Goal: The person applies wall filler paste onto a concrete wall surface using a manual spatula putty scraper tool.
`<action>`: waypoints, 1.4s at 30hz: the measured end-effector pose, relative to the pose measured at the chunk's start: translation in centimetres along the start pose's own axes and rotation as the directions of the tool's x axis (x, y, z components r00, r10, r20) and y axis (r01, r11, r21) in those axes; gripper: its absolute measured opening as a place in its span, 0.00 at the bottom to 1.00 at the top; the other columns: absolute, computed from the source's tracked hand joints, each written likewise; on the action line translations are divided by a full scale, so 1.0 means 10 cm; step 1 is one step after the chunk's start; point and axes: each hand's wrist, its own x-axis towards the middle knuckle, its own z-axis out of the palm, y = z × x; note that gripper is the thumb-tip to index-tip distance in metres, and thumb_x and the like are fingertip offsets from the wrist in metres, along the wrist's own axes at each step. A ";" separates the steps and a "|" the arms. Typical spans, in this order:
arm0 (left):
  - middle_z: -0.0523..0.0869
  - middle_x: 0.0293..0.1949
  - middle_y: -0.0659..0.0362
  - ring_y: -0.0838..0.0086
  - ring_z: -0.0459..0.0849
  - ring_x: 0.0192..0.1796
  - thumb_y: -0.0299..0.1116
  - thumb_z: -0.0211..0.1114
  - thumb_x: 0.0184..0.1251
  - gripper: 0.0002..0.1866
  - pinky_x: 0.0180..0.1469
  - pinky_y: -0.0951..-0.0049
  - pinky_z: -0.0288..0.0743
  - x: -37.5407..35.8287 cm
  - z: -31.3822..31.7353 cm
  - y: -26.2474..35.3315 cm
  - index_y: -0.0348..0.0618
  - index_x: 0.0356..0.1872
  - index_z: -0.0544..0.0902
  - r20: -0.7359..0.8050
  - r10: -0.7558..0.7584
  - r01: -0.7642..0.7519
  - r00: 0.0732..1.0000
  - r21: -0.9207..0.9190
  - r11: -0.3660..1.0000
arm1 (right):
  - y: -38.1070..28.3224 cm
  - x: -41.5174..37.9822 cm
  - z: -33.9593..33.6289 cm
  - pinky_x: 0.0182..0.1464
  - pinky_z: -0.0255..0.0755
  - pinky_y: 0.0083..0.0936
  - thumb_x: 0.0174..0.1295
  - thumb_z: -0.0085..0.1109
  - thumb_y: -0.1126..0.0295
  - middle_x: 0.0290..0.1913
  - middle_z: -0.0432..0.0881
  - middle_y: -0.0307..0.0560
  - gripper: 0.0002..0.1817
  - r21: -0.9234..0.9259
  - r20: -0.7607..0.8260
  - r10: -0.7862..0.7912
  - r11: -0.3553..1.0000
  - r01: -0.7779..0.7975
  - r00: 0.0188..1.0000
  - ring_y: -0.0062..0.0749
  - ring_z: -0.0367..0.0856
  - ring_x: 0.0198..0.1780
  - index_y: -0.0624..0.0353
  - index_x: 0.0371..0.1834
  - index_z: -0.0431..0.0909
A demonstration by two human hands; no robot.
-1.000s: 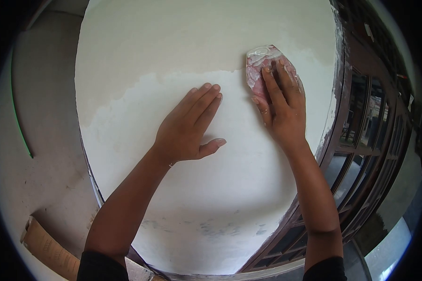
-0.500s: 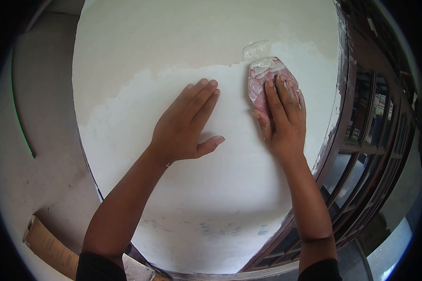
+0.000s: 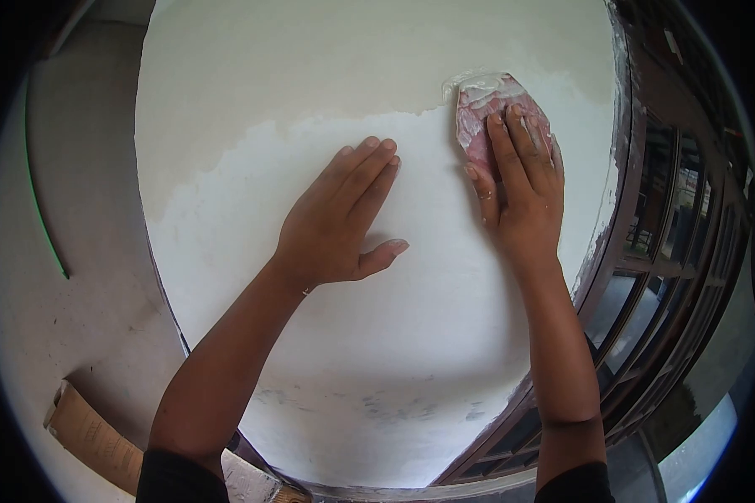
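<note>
A white plastered wall panel [image 3: 352, 335] fills the view, brighter white below and duller cream above an uneven line. My left hand [image 3: 340, 222] lies flat on the white part, fingers together, thumb out, holding nothing. My right hand [image 3: 520, 189] presses a pink, putty-smeared piece of abrasive paper [image 3: 482, 113] flat against the wall, right at the line between the white and cream areas. The fingers cover the lower part of the paper.
A dark brown wooden frame with glass panes [image 3: 654, 243] borders the panel on the right. A grey wall [image 3: 75, 210] with a green cord [image 3: 38, 201] runs on the left. A brown cardboard piece [image 3: 92, 440] lies at the bottom left.
My right hand slid the pink paper down and then back up and slightly right along the wall. My left hand has stayed flat in nearly the same place.
</note>
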 end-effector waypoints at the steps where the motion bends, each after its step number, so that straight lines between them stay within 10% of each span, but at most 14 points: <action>1: 0.74 0.70 0.44 0.50 0.71 0.74 0.54 0.60 0.69 0.38 0.75 0.52 0.65 0.00 0.00 0.00 0.27 0.66 0.74 -0.001 -0.002 0.002 1.000 0.000 1.000 | 0.01 0.06 0.03 0.73 0.63 0.50 0.64 0.69 0.55 0.69 0.79 0.47 0.30 -0.002 0.000 0.001 1.000 -0.001 1.000 0.44 0.76 0.69 0.51 0.69 0.77; 42: 0.74 0.70 0.45 0.52 0.71 0.74 0.51 0.60 0.68 0.36 0.75 0.51 0.65 0.00 0.00 0.01 0.26 0.65 0.75 0.005 -0.016 0.016 1.000 0.003 1.000 | 0.10 0.06 -0.04 0.74 0.62 0.50 0.62 0.71 0.55 0.68 0.80 0.47 0.31 0.016 0.028 -0.031 0.999 0.031 0.999 0.42 0.76 0.70 0.51 0.68 0.79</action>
